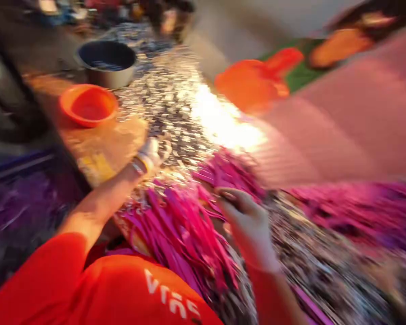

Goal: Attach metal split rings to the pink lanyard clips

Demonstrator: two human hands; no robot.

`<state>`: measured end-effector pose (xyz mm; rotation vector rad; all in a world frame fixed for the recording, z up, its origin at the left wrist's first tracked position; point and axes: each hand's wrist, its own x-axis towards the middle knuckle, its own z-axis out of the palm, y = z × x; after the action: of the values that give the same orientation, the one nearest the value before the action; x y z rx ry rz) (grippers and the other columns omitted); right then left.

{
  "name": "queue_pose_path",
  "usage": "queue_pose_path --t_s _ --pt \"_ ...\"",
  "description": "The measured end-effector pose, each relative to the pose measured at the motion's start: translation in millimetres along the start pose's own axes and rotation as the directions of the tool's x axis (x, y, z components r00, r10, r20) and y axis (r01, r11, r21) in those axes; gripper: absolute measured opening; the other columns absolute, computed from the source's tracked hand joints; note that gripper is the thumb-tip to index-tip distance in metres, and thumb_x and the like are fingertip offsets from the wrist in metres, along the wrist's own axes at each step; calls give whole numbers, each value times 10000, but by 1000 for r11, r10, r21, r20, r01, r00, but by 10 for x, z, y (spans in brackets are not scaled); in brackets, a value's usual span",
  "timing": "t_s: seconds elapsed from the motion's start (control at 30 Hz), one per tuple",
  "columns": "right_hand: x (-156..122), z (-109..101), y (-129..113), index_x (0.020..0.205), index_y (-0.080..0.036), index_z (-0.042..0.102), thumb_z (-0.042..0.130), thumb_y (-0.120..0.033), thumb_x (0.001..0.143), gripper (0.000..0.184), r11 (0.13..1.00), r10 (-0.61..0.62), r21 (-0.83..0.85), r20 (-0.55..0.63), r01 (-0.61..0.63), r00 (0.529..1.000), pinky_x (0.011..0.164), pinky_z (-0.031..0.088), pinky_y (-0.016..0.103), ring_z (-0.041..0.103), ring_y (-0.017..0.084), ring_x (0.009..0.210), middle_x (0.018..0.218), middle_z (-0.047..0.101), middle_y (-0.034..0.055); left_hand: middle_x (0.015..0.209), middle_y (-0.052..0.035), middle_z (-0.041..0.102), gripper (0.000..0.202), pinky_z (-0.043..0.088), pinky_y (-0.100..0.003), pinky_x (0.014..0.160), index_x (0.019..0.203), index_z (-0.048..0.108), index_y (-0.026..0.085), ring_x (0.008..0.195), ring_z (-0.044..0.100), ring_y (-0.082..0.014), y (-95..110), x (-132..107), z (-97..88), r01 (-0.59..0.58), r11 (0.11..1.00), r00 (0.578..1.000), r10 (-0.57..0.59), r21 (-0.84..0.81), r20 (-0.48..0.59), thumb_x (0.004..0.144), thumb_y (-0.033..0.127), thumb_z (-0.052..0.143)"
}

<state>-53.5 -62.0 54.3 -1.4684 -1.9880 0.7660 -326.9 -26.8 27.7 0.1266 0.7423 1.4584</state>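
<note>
My left hand (154,153), in a pale glove with a band at the wrist, reaches to the near edge of a heap of small glittering pieces (169,104). Motion blur smears its fingers, so I cannot tell whether they grip anything. My right hand (248,219), also in a whitish glove, is closed, thumb and fingers curled together above the strips. Whatever it holds, if anything, is hidden. Between the two hands lies a bundle of long magenta strips (182,230), spread toward my body. More magenta strips (226,169) lie just beyond my right hand.
An orange bowl (88,106) and a dark-mouthed pot (108,65) stand at the far left of the table (104,142). Farther right are an orange plastic vessel (246,85) and a large pink sheet (345,117). Greyish strips (311,253) cover the right side.
</note>
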Motion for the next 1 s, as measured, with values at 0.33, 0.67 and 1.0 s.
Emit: queue_pose_path --t_s 0.33,0.67,1.0 --pt "-226 -389 58 855 -194 726 675 -311 797 140 911 40 412 -63 -10 997 685 473 245 601 140 751 798 687 -11 574 -13 518 240 203 -117 311 781 592 120 380 408 -52 -614 -440 791 292 938 942 -316 188 113 943 82 419" --pt "-589 -572 395 968 -199 691 604 -322 888 171 970 34 242 -175 9 984 781 500 290 639 180 849 907 716 31 577 19 543 233 296 -176 409 811 636 154 444 407 -63 -1616 -913 828 -100 708 907 -224 699 356 858 374 694" --pt "-944 -690 711 855 -212 632 440 -224 999 240 947 -198 -269 -63 174 978 705 415 291 601 180 747 807 664 44 598 17 582 248 395 -195 430 838 653 167 460 506 -98 -2009 -905 889 307 718 850 -502 624 161 699 334 772"
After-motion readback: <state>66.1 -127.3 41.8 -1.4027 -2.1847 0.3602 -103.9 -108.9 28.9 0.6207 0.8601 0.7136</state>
